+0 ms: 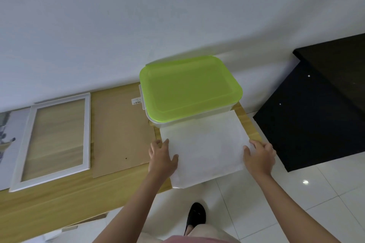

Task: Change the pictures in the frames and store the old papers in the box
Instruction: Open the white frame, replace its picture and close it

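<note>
A white sheet of paper (205,148) lies at the table's right end, overhanging the front edge. My left hand (162,157) grips its left edge and my right hand (259,156) grips its right edge. Just behind the sheet stands a clear plastic box (177,122) with its green lid (189,87) shut. A white picture frame (87,130) lies flat at the left, wood showing through its glass. A brown backing board (120,132) lies between frame and box. A grey-blue picture (9,134) peeks out at the far left.
The wooden table (79,195) runs along a white wall. A black cabinet (316,108) stands close to the right of the table. White floor tiles (296,203) and my dark shoe (195,217) show below.
</note>
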The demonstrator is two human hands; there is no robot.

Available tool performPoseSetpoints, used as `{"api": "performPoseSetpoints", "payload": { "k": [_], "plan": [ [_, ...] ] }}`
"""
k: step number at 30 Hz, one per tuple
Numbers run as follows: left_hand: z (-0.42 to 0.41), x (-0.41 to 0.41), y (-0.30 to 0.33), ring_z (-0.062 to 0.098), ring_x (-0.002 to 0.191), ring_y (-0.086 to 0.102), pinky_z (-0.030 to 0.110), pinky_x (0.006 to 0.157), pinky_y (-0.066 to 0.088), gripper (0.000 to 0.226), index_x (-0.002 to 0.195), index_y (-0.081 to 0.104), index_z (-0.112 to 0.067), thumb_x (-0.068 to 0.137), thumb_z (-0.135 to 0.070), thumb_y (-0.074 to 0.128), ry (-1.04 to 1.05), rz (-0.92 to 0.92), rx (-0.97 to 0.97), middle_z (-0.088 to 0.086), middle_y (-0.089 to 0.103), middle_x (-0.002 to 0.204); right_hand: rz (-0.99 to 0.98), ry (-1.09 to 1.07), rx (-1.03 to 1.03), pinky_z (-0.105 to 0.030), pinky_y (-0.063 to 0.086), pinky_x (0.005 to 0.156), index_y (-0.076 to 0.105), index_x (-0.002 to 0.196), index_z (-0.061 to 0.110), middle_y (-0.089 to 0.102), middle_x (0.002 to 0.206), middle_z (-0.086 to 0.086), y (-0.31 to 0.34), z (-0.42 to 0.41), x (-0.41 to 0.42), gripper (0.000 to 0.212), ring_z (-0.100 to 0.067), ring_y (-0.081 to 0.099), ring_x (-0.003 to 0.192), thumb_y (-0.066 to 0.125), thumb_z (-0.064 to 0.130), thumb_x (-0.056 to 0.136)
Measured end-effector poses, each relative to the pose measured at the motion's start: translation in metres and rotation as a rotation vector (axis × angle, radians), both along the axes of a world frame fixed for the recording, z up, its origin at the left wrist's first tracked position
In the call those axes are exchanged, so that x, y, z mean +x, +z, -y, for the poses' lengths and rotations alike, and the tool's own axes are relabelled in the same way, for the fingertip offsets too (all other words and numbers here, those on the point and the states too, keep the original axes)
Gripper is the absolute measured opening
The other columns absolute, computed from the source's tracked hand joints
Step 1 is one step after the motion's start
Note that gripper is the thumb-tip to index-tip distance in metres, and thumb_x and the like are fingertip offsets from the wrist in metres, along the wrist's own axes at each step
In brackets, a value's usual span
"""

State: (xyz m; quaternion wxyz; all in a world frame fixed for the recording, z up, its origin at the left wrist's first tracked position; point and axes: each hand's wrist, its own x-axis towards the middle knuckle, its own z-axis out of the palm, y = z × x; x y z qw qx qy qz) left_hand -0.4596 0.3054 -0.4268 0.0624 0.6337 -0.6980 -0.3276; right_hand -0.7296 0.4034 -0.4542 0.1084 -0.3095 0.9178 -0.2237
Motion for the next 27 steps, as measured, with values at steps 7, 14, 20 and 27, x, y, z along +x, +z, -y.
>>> {"api": "performPoseSetpoints", "payload": {
  "k": [7,14,20,27],
  "plan": [
    [0.008,0.064,0.018,0.019,0.119,0.045,0.026,0.096,0.041,0.049,0.132,0.047,-0.017,0.085,-0.021,0.06,-0.009,-0.313,-0.125,0.001,0.04,0.126,-0.036,0.077,-0.186,-0.045,0.043,0.085,0.065,0.111,0.013,0.056,0.117,-0.011,0.014,0.024,0.091,0.026,-0.032,0.047,0.107,0.061,0.015,0.085],
    [0.044,0.232,0.035,0.012,0.102,0.054,0.027,0.088,0.046,0.038,0.122,0.055,-0.016,0.085,-0.019,0.063,0.125,-0.349,-0.24,-0.006,0.046,0.113,0.045,0.269,-0.339,-0.04,0.044,0.08,0.069,0.1,0.013,0.061,0.101,-0.009,0.029,0.092,0.275,0.021,-0.033,0.053,0.097,0.065,0.01,0.08],
    [0.067,0.366,0.034,0.013,0.104,0.053,0.025,0.087,0.044,0.037,0.123,0.053,-0.015,0.087,-0.021,0.06,0.307,-0.305,-0.239,-0.002,0.047,0.116,0.094,0.486,-0.317,-0.036,0.043,0.081,0.068,0.105,0.014,0.062,0.098,-0.007,0.032,0.153,0.408,0.022,-0.028,0.053,0.098,0.063,0.013,0.084],
    [0.081,0.496,0.03,0.015,0.104,0.048,0.025,0.087,0.039,0.032,0.116,0.056,-0.016,0.085,-0.02,0.062,0.598,-0.219,-0.247,0.003,0.049,0.116,0.144,0.715,-0.26,-0.037,0.045,0.086,0.067,0.103,0.016,0.064,0.102,-0.003,0.029,0.214,0.526,0.019,-0.026,0.055,0.102,0.063,0.014,0.084]
  ]
}}
